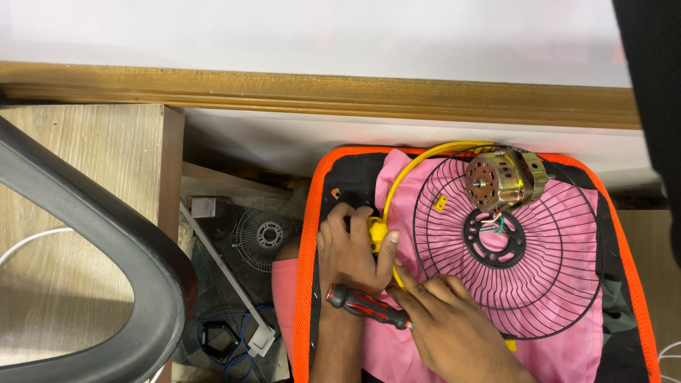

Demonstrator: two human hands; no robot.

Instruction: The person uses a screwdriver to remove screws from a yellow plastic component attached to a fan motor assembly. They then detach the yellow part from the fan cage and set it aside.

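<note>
Pink cloth (pixel 567 333) covers a black cushion with an orange border (pixel 305 284), and on it lies a black wire fan guard (pixel 546 284) with a yellow rim (pixel 418 164). Only part of that rim shows: it arcs up from the hands toward the top of the guard, and the rest is hidden under the hands or lost against the cloth. A metal fan motor (pixel 505 179) sits on the upper part of the guard, its thin wires trailing down to the black centre ring (pixel 494 241).

The left hand (pixel 349 250) is curled around a small yellow clip (pixel 377 232) on the rim, thumb pressed along its right side; most of the clip is covered by the fingers. The right hand (pixel 447 319) comes in from below, fingers bent toward the same spot on the rim. A red and black screwdriver (pixel 367 305) lies across between the two hands, its tip end tucked beneath the right hand, so I cannot tell whether that hand grips it or merely rests over it. The right forearm is cut off by the bottom edge.

To the left, a second small fan guard (pixel 268 234) and blue cables (pixel 245 333) lie in a dim gap beside a wooden top (pixel 85 156); a grey curved chair arm (pixel 106 241) blocks part of it
</note>
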